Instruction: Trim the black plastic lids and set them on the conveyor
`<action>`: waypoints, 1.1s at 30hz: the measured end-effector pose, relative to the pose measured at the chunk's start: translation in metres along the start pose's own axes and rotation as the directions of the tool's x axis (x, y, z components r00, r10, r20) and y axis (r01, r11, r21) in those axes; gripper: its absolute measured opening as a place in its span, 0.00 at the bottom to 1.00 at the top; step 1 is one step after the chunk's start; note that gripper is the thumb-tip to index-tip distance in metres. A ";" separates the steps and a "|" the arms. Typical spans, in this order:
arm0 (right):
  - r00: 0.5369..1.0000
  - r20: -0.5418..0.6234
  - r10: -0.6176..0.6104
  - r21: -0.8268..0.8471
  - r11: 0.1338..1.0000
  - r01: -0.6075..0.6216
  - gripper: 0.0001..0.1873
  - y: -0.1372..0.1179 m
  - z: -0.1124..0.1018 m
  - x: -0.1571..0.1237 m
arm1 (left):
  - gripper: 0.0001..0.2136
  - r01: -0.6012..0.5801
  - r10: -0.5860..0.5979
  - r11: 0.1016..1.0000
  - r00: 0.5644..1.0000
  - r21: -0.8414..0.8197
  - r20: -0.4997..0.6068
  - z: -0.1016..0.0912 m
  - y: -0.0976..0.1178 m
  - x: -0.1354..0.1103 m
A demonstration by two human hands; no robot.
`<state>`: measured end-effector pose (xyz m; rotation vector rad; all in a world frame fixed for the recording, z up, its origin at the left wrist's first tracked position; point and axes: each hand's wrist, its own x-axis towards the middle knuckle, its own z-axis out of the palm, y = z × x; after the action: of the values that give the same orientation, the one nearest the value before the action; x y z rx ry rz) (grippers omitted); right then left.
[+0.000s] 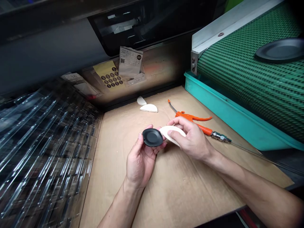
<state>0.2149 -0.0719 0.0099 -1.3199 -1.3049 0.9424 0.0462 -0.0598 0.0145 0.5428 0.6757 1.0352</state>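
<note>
My left hand (142, 158) is closed around the edge of a small black oval dish-shaped part (152, 137), its hollow face turned up. Between the thumb and fingers of my right hand (190, 139) is a white half-moon pad (173, 133). The pad's pointed end is close to the right rim of the black part; I cannot tell whether they touch. Beyond my hands, two more white pads, one larger (149, 108) and one smaller (142, 101), lie on the cardboard (114, 177). An orange air blow gun (190, 117) lies just behind my right hand.
Stacked clear plastic trays (47, 152) stand along the left side. At right, a green mesh conveyor belt (232, 60) carries a black oval part (280, 50), with a teal bin (218, 110) under it. A yellow sticker sheet (108, 70) and a paper label (130, 65) are at the back.
</note>
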 end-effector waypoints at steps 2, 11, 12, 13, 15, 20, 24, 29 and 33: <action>0.999 -0.036 0.006 0.011 1.000 -0.005 0.11 0.000 -0.002 0.000 | 0.17 0.027 -0.027 1.000 0.999 -0.015 0.020 0.001 0.001 -0.001; 0.998 -0.038 0.048 0.010 0.999 -0.048 0.13 0.001 0.001 0.002 | 0.18 0.112 -0.112 0.991 0.994 -0.078 0.010 0.003 0.004 0.001; 0.998 -0.034 0.051 0.010 0.999 -0.051 0.13 0.001 0.001 0.002 | 0.19 0.117 -0.117 0.990 0.993 -0.083 0.006 0.002 0.004 0.001; 0.998 -0.030 0.053 0.009 0.999 -0.053 0.13 0.000 0.001 0.003 | 0.19 0.120 -0.121 0.989 0.993 -0.086 0.004 0.002 0.004 0.002; 0.998 -0.023 0.054 0.002 0.999 -0.054 0.13 0.000 0.001 0.003 | 0.19 0.125 -0.125 0.988 0.992 -0.087 0.001 0.001 0.004 0.003; 0.999 -0.025 0.042 -0.035 0.998 -0.043 0.13 0.001 0.001 0.002 | 0.22 0.136 -0.139 0.989 0.988 -0.056 -0.072 0.000 0.002 0.006; 0.998 -0.032 0.046 -0.057 0.997 -0.047 0.13 0.002 0.001 0.002 | 0.22 0.107 -0.112 0.993 0.984 -0.043 -0.141 -0.002 0.001 0.009; 0.999 -0.031 0.042 -0.061 0.997 -0.043 0.12 0.003 0.002 0.002 | 0.21 0.085 -0.091 0.995 0.981 -0.044 -0.171 -0.004 -0.001 0.010; 0.999 -0.032 0.024 -0.065 0.998 -0.026 0.12 0.004 0.004 0.002 | 0.21 0.087 -0.090 0.996 0.982 -0.023 -0.166 -0.006 -0.002 0.010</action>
<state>0.2121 -0.0689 0.0057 -1.3990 -1.3080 0.8994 0.0467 -0.0507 0.0063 0.4114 0.8319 1.0088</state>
